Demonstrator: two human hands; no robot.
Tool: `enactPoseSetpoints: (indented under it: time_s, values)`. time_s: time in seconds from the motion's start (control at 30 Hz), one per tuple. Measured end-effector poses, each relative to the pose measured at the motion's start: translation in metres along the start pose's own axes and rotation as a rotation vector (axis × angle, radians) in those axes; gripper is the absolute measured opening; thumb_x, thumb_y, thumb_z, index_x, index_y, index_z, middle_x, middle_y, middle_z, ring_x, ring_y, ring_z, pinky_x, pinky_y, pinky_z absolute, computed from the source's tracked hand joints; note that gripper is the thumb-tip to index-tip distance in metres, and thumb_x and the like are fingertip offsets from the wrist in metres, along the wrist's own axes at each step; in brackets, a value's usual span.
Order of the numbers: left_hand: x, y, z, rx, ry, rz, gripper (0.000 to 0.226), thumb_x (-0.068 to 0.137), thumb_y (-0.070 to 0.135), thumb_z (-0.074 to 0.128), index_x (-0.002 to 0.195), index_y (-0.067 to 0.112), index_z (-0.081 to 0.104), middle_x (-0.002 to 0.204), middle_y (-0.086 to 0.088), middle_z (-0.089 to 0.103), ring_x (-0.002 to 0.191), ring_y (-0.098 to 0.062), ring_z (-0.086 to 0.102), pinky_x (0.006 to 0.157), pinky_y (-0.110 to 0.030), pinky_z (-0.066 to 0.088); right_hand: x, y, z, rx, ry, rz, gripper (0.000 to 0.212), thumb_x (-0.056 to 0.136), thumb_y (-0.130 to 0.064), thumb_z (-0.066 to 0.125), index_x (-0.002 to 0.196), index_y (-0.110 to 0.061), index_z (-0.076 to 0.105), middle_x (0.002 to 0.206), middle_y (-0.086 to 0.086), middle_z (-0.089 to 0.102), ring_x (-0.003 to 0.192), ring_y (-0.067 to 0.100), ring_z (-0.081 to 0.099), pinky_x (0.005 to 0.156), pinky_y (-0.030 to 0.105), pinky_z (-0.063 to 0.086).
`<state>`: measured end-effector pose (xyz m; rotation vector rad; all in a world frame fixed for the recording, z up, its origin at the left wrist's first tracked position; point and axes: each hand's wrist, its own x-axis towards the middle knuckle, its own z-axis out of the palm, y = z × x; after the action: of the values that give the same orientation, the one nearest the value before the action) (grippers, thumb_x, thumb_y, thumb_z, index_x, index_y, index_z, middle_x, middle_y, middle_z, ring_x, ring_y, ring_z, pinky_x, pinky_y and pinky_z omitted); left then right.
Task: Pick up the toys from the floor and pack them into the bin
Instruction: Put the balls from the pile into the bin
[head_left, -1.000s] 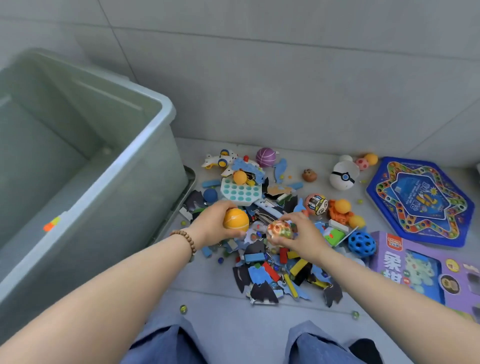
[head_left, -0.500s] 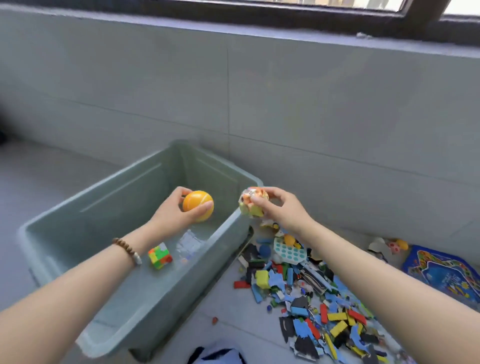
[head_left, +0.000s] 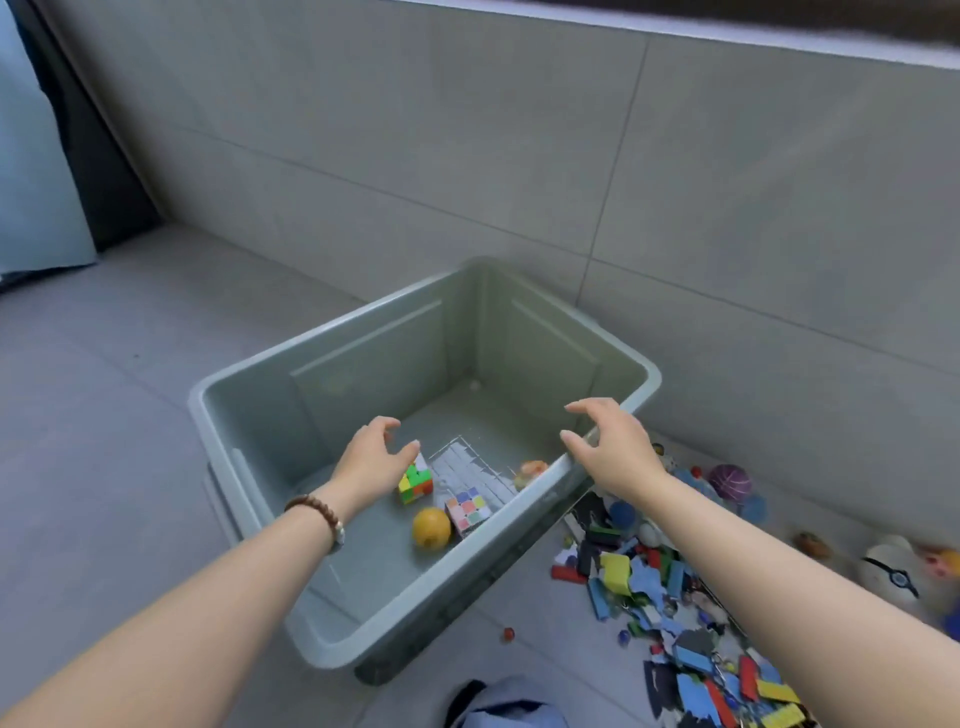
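The grey-green bin (head_left: 249, 488) stands on the floor by the tiled wall. Inside it lie an orange ball (head_left: 431, 527), a bright puzzle cube (head_left: 415, 480), a pastel puzzle cube (head_left: 468, 510), a clear box (head_left: 467, 467) and a blurred multicoloured ball (head_left: 530, 470) near the right wall. My left hand (head_left: 371, 460) hovers over the bin with fingers spread, holding nothing. Over the bin's right rim my right hand (head_left: 615, 447) is also spread and empty. A heap of toys (head_left: 675, 597) covers the floor to the right.
On the floor right of the bin lie a purple ball (head_left: 730, 480), a white ball with a black band (head_left: 891, 571), coloured blocks and puzzle pieces, and a small red marble (head_left: 508, 634). A curtain (head_left: 36, 171) hangs at far left. My knee (head_left: 509, 706) shows at the bottom.
Both hands carried their balls from the toy heap over the bin and let go. The orange ball and the multicoloured ball now lie inside it. The view turned left.
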<state>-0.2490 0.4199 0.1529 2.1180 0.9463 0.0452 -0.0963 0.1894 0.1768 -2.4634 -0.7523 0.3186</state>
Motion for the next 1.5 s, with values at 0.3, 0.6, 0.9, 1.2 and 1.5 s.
enactPoseSetpoints:
  time_s: [0.3,0.6,0.9,1.2,1.5]
  values:
    - [-0.051,0.151,0.047,0.011,-0.113,0.41,0.043,0.092,0.036,0.053,0.131,0.019,0.048,0.128,0.002,0.054,0.117,-0.014,0.049,0.094,-0.024,0.038,-0.061,0.087,-0.121,0.026,0.026,0.178,0.053,0.092,-0.039,0.054,0.14,-0.022,0.039,0.151,0.0,0.031,0.139,0.018,0.03,0.111,0.034,0.026]
    - [-0.079,0.235,0.197,0.302,-0.371,0.601,0.056,0.092,0.047,0.05,0.139,0.018,0.038,0.143,-0.001,0.042,0.131,-0.019,0.04,0.106,-0.036,0.038,-0.158,0.241,-0.173,0.132,0.106,0.482,0.06,0.085,-0.042,0.063,0.136,-0.019,0.043,0.145,0.005,0.04,0.133,0.021,0.039,0.108,0.035,0.032]
    - [-0.039,0.209,0.354,0.445,-0.544,0.512,0.065,0.091,0.049,0.052,0.145,0.02,0.029,0.15,-0.002,0.034,0.133,-0.021,0.039,0.104,-0.037,0.041,-0.173,0.381,-0.105,0.354,0.089,0.676,0.061,0.081,-0.037,0.07,0.134,-0.018,0.047,0.143,0.004,0.043,0.131,0.021,0.04,0.099,0.027,0.032]
    - [0.022,0.197,0.444,0.313,-0.556,0.453,0.078,0.086,0.044,0.061,0.149,0.021,0.021,0.153,-0.002,0.029,0.138,-0.021,0.031,0.111,-0.036,0.033,-0.128,0.43,-0.025,0.25,-0.015,0.612,0.062,0.067,-0.054,0.075,0.123,-0.035,0.054,0.118,-0.013,0.058,0.112,0.012,0.054,0.1,0.036,0.04]
    - [0.083,0.208,0.486,0.375,-0.412,0.514,0.074,0.082,0.053,0.061,0.143,0.022,0.034,0.143,-0.004,0.042,0.131,-0.027,0.035,0.107,-0.038,0.033,-0.107,0.457,-0.018,0.304,0.018,0.607,0.062,0.055,-0.064,0.074,0.108,-0.034,0.059,0.101,-0.013,0.067,0.097,0.009,0.061,0.091,0.026,0.045]
